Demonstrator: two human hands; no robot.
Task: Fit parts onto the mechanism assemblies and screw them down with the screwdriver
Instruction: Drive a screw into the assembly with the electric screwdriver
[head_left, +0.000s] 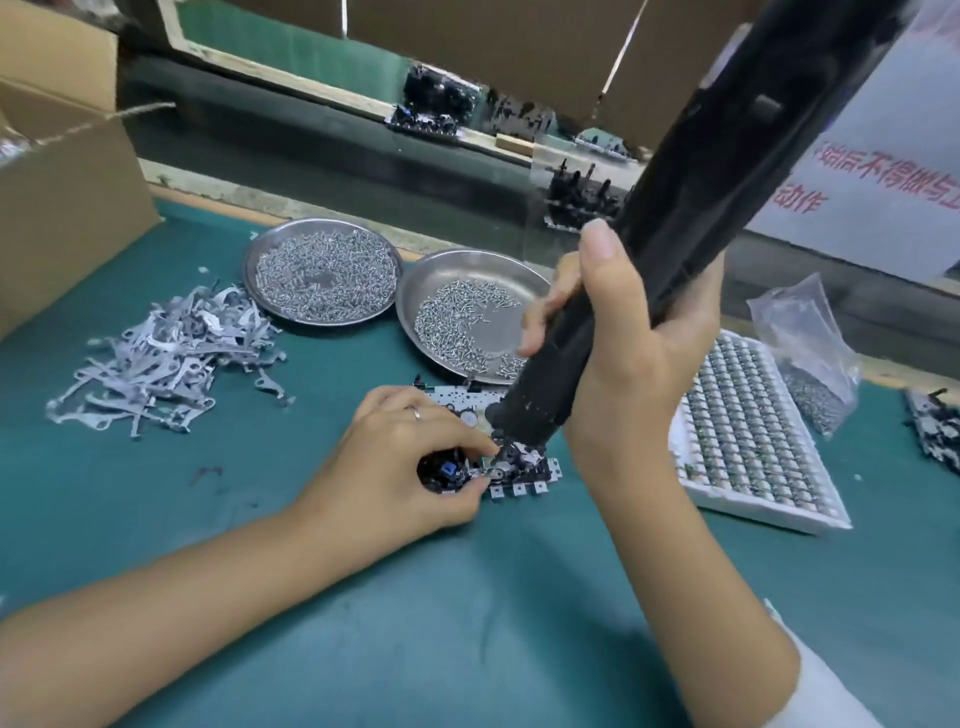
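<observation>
A mechanism assembly (524, 475), black and metal with small square tabs along its near edge, lies on the green mat. My left hand (400, 462) grips its left end, thumb and fingers pinching beside a small metal part. My right hand (623, 353) grips a long black electric screwdriver (691, 208), which slants down from the upper right with its tip on top of the assembly. The bit itself is hidden by the tool's nose.
Two round steel dishes of screws, one at the left (322, 270) and one beside it (467, 317), sit behind the assembly. A heap of flat metal levers (166, 353) lies left. A white tray of small parts (748, 431) and a plastic bag (805, 348) are right. A cardboard box (62, 197) stands at far left.
</observation>
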